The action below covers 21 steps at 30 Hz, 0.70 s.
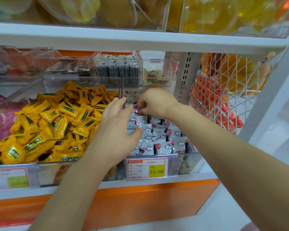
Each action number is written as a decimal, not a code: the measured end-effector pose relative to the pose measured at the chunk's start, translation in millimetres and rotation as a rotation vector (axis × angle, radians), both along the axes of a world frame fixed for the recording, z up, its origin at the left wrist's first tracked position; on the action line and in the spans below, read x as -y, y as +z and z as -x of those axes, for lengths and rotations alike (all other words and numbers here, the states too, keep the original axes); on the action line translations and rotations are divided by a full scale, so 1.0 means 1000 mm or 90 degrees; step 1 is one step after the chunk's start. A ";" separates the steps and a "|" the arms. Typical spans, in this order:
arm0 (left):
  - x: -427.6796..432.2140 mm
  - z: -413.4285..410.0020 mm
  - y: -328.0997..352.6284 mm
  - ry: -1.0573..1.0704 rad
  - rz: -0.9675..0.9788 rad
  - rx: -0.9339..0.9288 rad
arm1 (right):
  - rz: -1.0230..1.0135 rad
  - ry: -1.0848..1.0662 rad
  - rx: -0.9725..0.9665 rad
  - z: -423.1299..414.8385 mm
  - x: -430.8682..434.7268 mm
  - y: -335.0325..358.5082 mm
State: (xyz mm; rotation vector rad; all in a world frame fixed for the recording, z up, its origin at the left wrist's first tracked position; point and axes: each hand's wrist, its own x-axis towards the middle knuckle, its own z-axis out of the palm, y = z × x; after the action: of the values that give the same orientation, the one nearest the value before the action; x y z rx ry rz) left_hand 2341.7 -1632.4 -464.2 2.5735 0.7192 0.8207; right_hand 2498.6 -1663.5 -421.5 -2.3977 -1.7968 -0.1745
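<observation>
A clear plastic bin [187,161] on a shop shelf holds several small grey-white snack packets [163,144] printed with clouds and red marks. My right hand [154,102] reaches over the back half of this bin, its fingers curled and pinching one of the packets [137,111]. My left hand [117,129] hovers over the bin's left side with fingers straight and spread, the thumb touching a packet near the middle. My hands hide part of the packets.
A bin of yellow wrapped sweets [57,124] sits to the left, pink packets [0,120] further left. A price tag reading 15.80 [147,168] hangs on the bin's front. Behind stand dark packets [117,69]. A white wire basket [223,97] with orange bags is to the right.
</observation>
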 end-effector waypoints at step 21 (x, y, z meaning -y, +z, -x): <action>0.012 0.009 0.011 0.032 0.062 0.152 | -0.618 -0.037 -0.930 0.034 0.098 -0.011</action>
State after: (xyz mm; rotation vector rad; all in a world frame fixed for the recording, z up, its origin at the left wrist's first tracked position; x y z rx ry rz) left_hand 2333.1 -1644.0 -453.6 2.3289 0.7332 1.0604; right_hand 2465.0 -1761.4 -432.9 -1.1568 -0.6345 0.4721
